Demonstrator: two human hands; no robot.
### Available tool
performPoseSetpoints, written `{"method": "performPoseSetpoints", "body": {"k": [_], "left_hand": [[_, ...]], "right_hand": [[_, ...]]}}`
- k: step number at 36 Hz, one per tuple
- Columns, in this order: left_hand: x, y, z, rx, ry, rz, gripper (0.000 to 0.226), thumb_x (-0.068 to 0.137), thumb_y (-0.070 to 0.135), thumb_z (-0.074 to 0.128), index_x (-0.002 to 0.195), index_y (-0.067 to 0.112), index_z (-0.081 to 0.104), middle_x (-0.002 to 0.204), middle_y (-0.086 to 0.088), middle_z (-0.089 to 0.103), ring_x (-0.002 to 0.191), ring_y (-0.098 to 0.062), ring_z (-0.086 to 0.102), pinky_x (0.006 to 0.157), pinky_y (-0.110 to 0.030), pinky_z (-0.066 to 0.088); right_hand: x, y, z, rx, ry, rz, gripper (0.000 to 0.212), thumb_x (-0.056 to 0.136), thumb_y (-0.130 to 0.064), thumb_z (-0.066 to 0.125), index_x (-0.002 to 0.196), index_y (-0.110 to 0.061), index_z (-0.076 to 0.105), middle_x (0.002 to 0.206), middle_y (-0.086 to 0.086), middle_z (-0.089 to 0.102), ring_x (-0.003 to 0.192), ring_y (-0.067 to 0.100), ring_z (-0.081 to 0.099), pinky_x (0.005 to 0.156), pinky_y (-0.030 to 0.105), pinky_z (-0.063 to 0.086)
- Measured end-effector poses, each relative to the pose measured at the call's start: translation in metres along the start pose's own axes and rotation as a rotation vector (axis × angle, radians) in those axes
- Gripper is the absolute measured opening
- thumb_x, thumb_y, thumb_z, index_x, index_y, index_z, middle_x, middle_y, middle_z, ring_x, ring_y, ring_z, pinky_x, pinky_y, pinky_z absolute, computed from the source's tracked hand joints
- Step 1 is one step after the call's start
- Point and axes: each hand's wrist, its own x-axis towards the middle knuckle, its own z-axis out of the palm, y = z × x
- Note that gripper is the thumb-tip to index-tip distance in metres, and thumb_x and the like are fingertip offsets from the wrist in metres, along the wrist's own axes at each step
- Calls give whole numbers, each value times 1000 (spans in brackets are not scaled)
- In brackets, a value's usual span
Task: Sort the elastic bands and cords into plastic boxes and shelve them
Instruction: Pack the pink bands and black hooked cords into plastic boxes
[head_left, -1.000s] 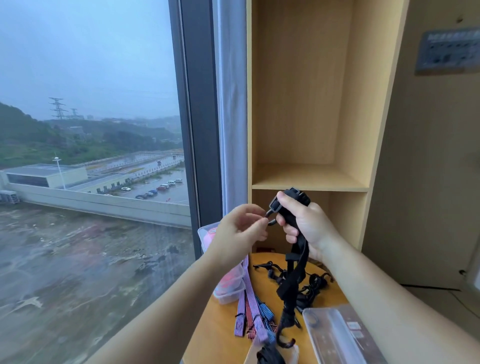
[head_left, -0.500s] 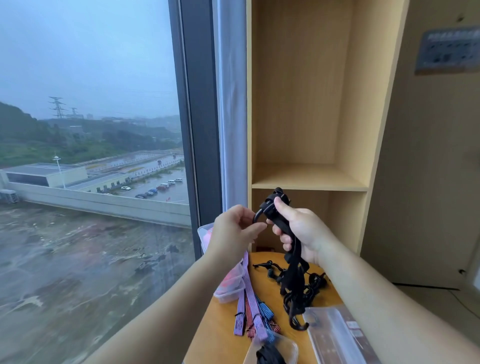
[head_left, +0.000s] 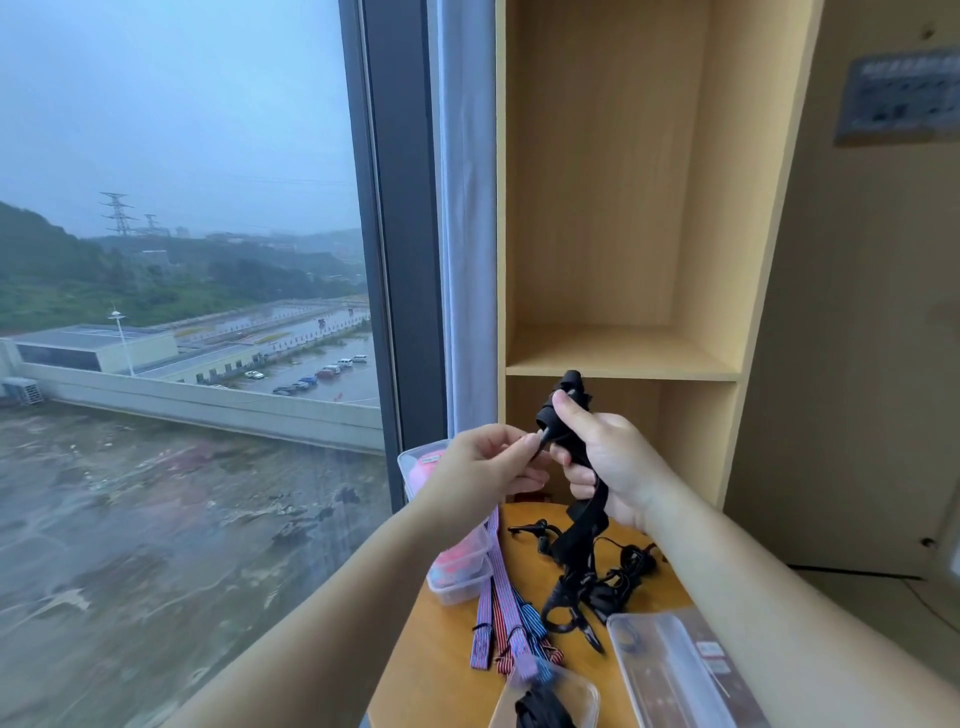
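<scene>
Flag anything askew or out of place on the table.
Nothing damaged or spilled. Striped bands lie loose on the table, ends reaching the near clear box; black cords sit tangled beside them. Unsorted, not odd.

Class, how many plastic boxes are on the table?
3: pink-filled box by the window, box with black band at bottom edge, flat box at right; others may be hidden.

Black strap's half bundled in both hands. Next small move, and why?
Probably gather up the loose tail. The right hand grips the folded top of the black strap and the left hand pinches its end, but the rest hangs down with its hook toward the table, likely too loose to box yet.
</scene>
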Motion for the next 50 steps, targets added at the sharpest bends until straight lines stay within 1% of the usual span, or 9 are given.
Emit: {"method": "performPoseSetpoints", "body": {"k": [9,14,17,20,26,33,39,42,50], "left_hand": [[7,0,-3,0,208,81,29,73,4,83,82,10,56,74,-8,66,66,-20,68,65,-25,55],[5,-3,1,307,348,187,36,70,8,86,82,18,53,79,-8,68,79,-36,65,74,-47,57],[4,-4,2,398,380,225,40,71,6,85,81,24,51,78,-1,67,76,-26,65,74,-39,58],[4,-6,3,553,414,295,39,75,7,82,79,25,48,74,4,64,68,-16,61,66,-26,53],[2,-8,8,786,454,420,29,83,11,76,82,20,47,72,-2,62,66,-24,57,61,-38,51],[4,-7,8,894,493,470,33,80,9,74,73,19,44,62,2,48,58,-23,43,50,-30,29],[0,-7,6,652,264,433,17,79,25,79,80,18,64,75,-1,65,70,-21,63,66,-39,56],[-3,-3,1,357,154,213,15,87,41,68,85,27,73,77,-5,71,75,-21,68,73,-36,56],[1,6,-6,-95,-37,-161,26,85,25,69,103,6,66,87,-12,72,66,-12,64,67,-22,56]], "right_hand": [[0,2,2,-113,3,-1,48,96,-50,51,87,-4,60,64,6,57,42,15,39,42,25,36],[2,6,1,-148,5,5,50,96,-48,53,84,-1,63,62,7,59,43,17,45,55,36,54],[4,8,-1,-203,9,7,53,95,-50,53,84,1,63,62,8,60,46,19,51,65,40,54],[3,10,0,-194,18,23,49,93,-49,57,82,-1,63,60,8,60,48,21,55,53,29,52],[4,12,5,-87,92,-80,38,83,-42,73,92,-5,67,62,5,63,49,16,54,58,33,52],[2,6,4,-76,94,-79,71,63,-68,76,95,-6,68,73,11,68,53,21,55,62,39,51],[2,7,-2,-14,142,-162,38,86,-37,71,97,-1,67,66,5,65,43,13,49,48,30,48],[1,6,-11,-30,122,-166,34,88,-38,68,93,-4,67,65,9,60,43,15,45,50,31,48],[2,7,-16,-53,9,-211,46,75,-50,70,89,-6,66,64,9,58,45,17,44,51,32,49]]}}
